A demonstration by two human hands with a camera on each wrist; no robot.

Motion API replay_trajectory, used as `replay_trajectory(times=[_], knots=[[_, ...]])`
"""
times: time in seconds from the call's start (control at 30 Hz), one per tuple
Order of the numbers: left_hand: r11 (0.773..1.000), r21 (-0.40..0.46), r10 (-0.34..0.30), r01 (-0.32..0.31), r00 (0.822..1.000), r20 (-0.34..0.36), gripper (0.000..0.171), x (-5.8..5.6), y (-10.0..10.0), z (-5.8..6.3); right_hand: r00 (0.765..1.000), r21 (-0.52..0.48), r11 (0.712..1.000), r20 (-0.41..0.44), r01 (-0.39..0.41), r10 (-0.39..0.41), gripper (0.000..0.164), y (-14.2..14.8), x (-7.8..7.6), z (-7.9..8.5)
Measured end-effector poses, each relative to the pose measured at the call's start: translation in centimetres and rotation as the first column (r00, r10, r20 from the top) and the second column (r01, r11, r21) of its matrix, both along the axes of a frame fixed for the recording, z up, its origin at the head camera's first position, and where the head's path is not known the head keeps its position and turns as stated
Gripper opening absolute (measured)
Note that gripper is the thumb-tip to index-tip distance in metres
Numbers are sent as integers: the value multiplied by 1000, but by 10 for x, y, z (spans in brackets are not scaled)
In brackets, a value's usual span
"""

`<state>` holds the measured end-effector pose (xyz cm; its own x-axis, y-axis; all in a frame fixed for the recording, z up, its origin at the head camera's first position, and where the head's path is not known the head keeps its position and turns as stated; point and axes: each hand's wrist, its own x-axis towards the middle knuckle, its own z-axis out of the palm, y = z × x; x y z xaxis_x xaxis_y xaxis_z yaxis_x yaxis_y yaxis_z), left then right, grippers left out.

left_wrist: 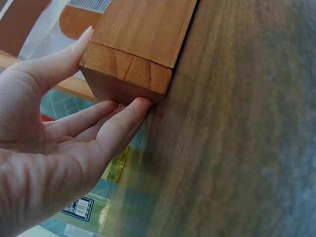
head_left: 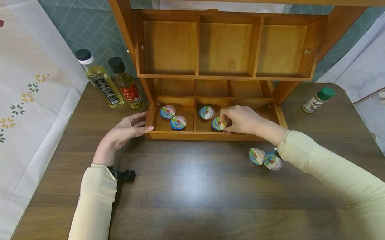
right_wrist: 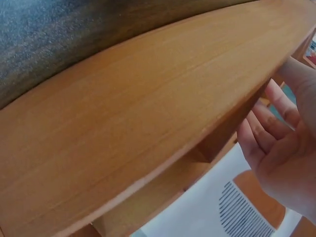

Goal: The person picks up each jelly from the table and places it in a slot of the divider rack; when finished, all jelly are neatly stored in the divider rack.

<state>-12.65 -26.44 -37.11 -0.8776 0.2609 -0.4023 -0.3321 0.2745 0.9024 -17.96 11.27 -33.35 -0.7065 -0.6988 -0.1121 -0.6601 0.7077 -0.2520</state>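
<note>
In the head view, my right hand (head_left: 244, 120) reaches into the middle compartment of a wooden shelf rack's lower tray (head_left: 177, 135) and pinches a small foil-lidded cup (head_left: 217, 124) by its right edge. A second lidded cup (head_left: 206, 112) sits just behind it. The left compartment holds two more cups, one at the back (head_left: 167, 111) and one nearer the front (head_left: 178, 122). My left hand (head_left: 126, 130) grips the tray's front left corner (left_wrist: 128, 71), thumb on the upper edge and fingertips against the outer side. The right wrist view hides the pinched cup behind the tray's front board (right_wrist: 128, 108).
Two lidded cups, one on the left (head_left: 257, 156) and one on the right (head_left: 273, 161), lie on the table under my right forearm. Two oil bottles, clear-labelled (head_left: 104, 84) and red-labelled (head_left: 128, 87), stand left of the rack. A green-capped spice jar (head_left: 317, 100) is at right. An upper tray (head_left: 228, 47) overhangs.
</note>
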Motion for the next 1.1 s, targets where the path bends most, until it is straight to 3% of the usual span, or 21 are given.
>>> replay_trajectory(times=[0.2,0.3,0.7,0.97,1.1], knots=[[1000,-18,-8,8,1000,-10,81,0,1,0,993,15,1000,116,3,-4,23,6,-1,5],[1000,-16,-7,7,1000,-13,81,1,1,1,991,4,1000,136,5,-5,23,9,-1,6],[1000,-13,-12,12,1000,-11,81,1,1,5,999,-138,990,34,-34,39,22,33,11,11],[1000,2,-4,4,1000,-2,82,1,2,4,997,-308,949,-52,-64,50,17,58,36,10],[1000,1,-11,11,1000,-3,83,2,1,2,991,-340,935,-116,-99,63,18,76,51,4]])
